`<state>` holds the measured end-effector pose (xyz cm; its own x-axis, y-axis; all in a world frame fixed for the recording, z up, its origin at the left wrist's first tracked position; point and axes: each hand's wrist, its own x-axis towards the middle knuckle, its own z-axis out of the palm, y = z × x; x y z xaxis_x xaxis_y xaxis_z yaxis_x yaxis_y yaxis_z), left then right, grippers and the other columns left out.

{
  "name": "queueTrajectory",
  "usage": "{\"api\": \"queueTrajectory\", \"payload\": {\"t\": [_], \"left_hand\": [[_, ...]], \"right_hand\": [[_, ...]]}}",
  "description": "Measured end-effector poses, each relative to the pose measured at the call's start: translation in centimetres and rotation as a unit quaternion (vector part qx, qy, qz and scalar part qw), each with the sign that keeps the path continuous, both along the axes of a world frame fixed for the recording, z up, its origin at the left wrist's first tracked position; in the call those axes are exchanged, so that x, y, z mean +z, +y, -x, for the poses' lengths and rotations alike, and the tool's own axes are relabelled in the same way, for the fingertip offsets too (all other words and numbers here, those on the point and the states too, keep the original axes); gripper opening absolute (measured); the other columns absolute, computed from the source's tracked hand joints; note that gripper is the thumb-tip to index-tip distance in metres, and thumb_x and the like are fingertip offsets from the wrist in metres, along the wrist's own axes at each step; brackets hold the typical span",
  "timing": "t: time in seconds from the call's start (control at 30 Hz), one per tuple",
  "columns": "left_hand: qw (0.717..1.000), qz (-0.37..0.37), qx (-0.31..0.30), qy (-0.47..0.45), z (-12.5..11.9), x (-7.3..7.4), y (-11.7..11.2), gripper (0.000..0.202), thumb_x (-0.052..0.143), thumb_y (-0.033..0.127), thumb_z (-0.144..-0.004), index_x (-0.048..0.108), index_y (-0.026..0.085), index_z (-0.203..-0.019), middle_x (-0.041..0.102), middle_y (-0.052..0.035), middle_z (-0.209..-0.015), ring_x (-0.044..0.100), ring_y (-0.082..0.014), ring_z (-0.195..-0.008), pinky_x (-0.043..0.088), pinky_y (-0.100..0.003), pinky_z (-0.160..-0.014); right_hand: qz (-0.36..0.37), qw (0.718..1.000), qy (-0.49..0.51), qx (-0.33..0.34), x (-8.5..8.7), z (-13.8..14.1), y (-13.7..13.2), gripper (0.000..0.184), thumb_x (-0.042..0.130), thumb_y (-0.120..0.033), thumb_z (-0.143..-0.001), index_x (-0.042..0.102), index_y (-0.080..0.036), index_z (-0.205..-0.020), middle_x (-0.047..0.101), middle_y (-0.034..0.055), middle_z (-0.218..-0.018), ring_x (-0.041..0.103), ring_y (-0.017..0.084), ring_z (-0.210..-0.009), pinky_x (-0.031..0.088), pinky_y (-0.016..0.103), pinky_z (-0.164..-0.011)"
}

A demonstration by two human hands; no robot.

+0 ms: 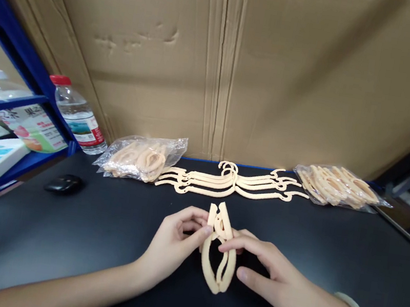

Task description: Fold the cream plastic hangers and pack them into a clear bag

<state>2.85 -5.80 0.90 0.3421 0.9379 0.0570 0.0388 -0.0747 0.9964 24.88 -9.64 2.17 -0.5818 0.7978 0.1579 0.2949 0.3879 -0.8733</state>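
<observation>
a: at six o'clock on the black surface [60, 234], what's held?
b: a folded beige hanger [218, 251], pinched by left hand [171, 244] and right hand [267, 275]; more hangers [229, 181] at twelve.

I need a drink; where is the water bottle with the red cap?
In the head view the water bottle stands at the far left of the black table, against the cardboard wall, beside the left plastic bag.

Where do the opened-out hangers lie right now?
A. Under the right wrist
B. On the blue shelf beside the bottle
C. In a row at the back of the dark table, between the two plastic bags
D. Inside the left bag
C: the opened-out hangers lie flat on the dark table, with one plastic bag on their left and the other bag on their right.
</observation>
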Motion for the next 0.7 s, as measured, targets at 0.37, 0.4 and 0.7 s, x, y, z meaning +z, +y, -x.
{"api": "queueTrajectory", "payload": {"t": [0.37, 0.4, 0.7], "left_hand": [[0.984, -0.088, -0.063, 0.138, 1.6, -0.4, 1.6, 0.032, 0.054, 0.023, -0.088, 0.054, 0.020, -0.120, 0.063, -0.0081, -0.122, 0.060, -0.0209, -0.115, 0.049, -0.036, -0.099], [0.976, -0.121, -0.072, 0.168, 1.8, -0.3, 1.5, 0.032, 0.053, 0.021, -0.088, 0.054, 0.021, -0.120, 0.062, -0.0074, -0.125, 0.058, -0.0204, -0.116, 0.048, -0.037, -0.100], [0.888, -0.313, -0.140, 0.308, 2.7, -0.5, 0.4, 0.041, 0.059, 0.019, -0.084, 0.053, 0.022, -0.124, 0.050, -0.0104, -0.140, 0.045, -0.0245, -0.130, 0.039, -0.044, -0.109]], "right_hand": [[-0.100, 0.971, -0.216, -0.007, -1.6, -1.3, 1.4, 0.059, 0.040, -0.041, -0.098, 0.018, -0.028, -0.151, 0.022, 0.0037, -0.157, 0.010, 0.024, -0.146, 0.019, 0.051, -0.116], [-0.109, 0.968, -0.227, -0.006, -1.7, -1.5, 1.4, 0.060, 0.040, -0.041, -0.098, 0.016, -0.028, -0.152, 0.021, 0.0039, -0.157, 0.011, 0.024, -0.145, 0.019, 0.051, -0.116], [-0.210, 0.946, -0.246, -0.012, -1.3, -1.8, 1.1, 0.047, 0.043, -0.032, -0.098, 0.038, -0.022, -0.144, 0.042, 0.0084, -0.146, 0.030, 0.021, -0.138, 0.030, 0.043, -0.114]]}}
